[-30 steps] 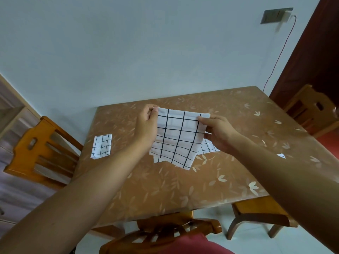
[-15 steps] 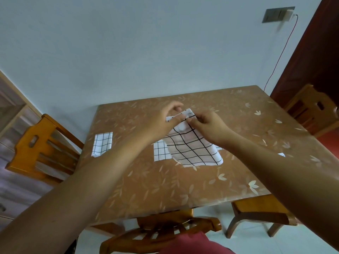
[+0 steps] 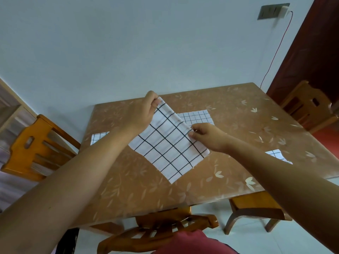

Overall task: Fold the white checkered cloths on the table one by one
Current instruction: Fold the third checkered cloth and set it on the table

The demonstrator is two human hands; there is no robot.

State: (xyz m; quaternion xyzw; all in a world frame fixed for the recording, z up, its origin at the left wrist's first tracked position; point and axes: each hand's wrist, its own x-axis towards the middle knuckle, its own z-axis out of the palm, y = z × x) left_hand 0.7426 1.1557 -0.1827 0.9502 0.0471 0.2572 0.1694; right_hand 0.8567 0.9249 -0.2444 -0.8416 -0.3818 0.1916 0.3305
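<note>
Big white cloth (image 3: 165, 149) with black lines in squares, held up and slanted over the bench (image 3: 229, 129), three smaller checkered cloths flat on it, far cloth (image 3: 196, 117), left cloth (image 3: 98, 138), right cloth (image 3: 275, 154)

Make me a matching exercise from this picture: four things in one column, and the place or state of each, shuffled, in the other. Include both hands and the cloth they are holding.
Things:
A. large-check cloth
B. left hand
C. right hand
D. grey wall plate

Places or states:
1. pinches the cloth's far corner
2. high on the wall at the right, with a red wire hanging from it
3. held by both hands over the table
4. pinches the cloth's right edge

Pairs: A-3, B-1, C-4, D-2
</note>
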